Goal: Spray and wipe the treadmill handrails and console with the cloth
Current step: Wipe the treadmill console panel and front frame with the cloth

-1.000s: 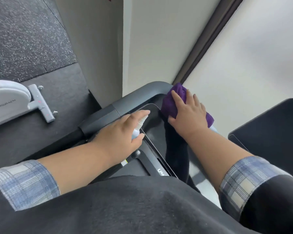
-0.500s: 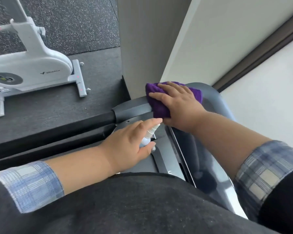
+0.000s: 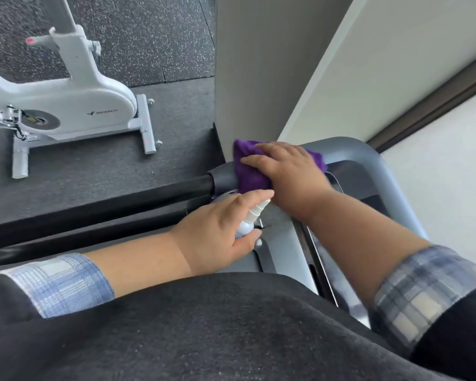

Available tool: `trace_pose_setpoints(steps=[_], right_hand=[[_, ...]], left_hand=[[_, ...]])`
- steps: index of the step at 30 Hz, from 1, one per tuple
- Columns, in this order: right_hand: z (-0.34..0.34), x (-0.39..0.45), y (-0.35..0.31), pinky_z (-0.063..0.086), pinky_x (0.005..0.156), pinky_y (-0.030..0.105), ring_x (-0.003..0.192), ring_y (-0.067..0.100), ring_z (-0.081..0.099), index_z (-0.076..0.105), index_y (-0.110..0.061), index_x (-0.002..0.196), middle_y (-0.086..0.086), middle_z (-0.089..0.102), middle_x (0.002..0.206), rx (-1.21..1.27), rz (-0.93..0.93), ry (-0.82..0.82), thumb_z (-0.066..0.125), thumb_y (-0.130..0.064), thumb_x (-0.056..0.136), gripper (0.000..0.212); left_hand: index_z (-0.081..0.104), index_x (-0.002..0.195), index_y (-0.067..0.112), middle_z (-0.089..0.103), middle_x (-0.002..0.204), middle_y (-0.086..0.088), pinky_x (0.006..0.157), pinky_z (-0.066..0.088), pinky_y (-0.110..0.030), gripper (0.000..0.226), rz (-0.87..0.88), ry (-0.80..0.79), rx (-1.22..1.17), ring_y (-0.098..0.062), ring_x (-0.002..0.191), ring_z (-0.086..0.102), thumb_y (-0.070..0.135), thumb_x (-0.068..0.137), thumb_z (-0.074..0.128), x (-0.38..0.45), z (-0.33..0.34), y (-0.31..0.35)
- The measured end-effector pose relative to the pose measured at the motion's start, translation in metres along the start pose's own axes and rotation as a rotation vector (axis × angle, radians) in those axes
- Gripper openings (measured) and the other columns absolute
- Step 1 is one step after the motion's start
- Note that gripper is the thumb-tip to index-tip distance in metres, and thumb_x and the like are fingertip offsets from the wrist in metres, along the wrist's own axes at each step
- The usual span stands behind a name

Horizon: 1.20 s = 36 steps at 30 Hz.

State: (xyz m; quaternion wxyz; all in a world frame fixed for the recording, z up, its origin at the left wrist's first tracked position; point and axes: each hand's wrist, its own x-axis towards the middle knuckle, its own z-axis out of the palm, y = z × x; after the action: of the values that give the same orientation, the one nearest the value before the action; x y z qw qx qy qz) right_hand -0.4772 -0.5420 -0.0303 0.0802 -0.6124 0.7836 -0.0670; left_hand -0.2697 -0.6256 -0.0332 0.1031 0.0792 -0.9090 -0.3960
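Note:
My right hand [image 3: 289, 171] presses a purple cloth [image 3: 248, 171] onto the grey treadmill handrail [image 3: 368, 160] where its curved top meets the black left rail [image 3: 121, 199]. Its fingers lie spread over the cloth. My left hand [image 3: 220, 232] grips a small white spray bottle [image 3: 252, 217], index finger stretched over the nozzle, just below the cloth. The bottle sits above the dark console [image 3: 286, 243], whose screen edge runs down under my right forearm. Most of the console is hidden by my arms and body.
A white exercise bike [image 3: 66, 105] stands on the dark speckled rubber floor [image 3: 149, 37] to the left. A grey wall corner [image 3: 259, 64] rises directly behind the handrail, with a pale wall and dark trim at the right.
My right hand has slid the cloth leftward along the handrail, from the right side of the curved bar to its left corner. My left hand kept hold of the bottle. The view has swung left.

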Motion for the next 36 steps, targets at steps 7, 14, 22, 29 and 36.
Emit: trace_pose_setpoints(steps=[7, 14, 22, 29, 36], right_hand=[[-0.010, -0.026, 0.057, 0.024, 0.118, 0.055, 0.143, 0.038, 0.034, 0.049, -0.034, 0.145, 0.008, 0.044, 0.153, -0.035, 0.251, 0.026, 0.084, -0.048, 0.071, 0.083], [0.015, 0.014, -0.038, 0.016, 0.120, 0.047, 0.146, 0.029, 0.028, 0.044, -0.044, 0.145, -0.001, 0.039, 0.156, -0.024, -0.022, 0.002, 0.066, -0.055, 0.084, 0.065], [0.003, -0.006, 0.009, 0.024, 0.116, 0.044, 0.141, 0.029, 0.038, 0.049, -0.040, 0.143, 0.000, 0.045, 0.152, 0.038, 0.057, 0.031, 0.075, -0.045, 0.081, 0.068], [-0.030, -0.048, 0.115, 0.034, 0.111, 0.044, 0.134, 0.034, 0.043, 0.047, -0.038, 0.145, 0.003, 0.044, 0.152, -0.033, 0.425, 0.046, 0.083, -0.041, 0.073, 0.080], [-0.004, -0.024, 0.029, 0.019, 0.118, 0.055, 0.144, 0.037, 0.031, 0.051, -0.036, 0.144, 0.008, 0.043, 0.154, 0.013, 0.269, 0.075, 0.053, -0.081, 0.072, 0.085]], left_hand=[[0.024, 0.146, 0.043, 0.062, 0.117, 0.012, 0.083, 0.051, -0.030, 0.062, 0.032, 0.053, -0.046, -0.011, 0.092, 0.063, 0.039, 0.093, 0.055, -0.012, -0.003, -0.008], [0.033, 0.144, 0.029, 0.057, 0.104, 0.012, 0.087, 0.043, -0.013, 0.057, 0.018, 0.156, -0.069, 0.006, 0.089, 0.051, 0.033, 0.091, 0.056, 0.001, -0.002, -0.003], [0.034, 0.144, 0.029, 0.056, 0.099, 0.021, 0.087, 0.037, -0.002, 0.058, 0.030, 0.132, -0.045, 0.010, 0.089, 0.050, 0.036, 0.090, 0.056, 0.018, 0.006, 0.012], [0.027, 0.143, 0.042, 0.054, 0.101, 0.023, 0.085, 0.033, 0.001, 0.057, 0.002, 0.030, -0.038, 0.018, 0.090, 0.049, 0.041, 0.092, 0.053, 0.011, 0.007, 0.009], [0.030, 0.145, 0.038, 0.059, 0.102, 0.017, 0.084, 0.032, 0.003, 0.060, -0.025, 0.046, -0.019, 0.007, 0.088, 0.049, 0.042, 0.090, 0.054, 0.012, 0.010, 0.012]])
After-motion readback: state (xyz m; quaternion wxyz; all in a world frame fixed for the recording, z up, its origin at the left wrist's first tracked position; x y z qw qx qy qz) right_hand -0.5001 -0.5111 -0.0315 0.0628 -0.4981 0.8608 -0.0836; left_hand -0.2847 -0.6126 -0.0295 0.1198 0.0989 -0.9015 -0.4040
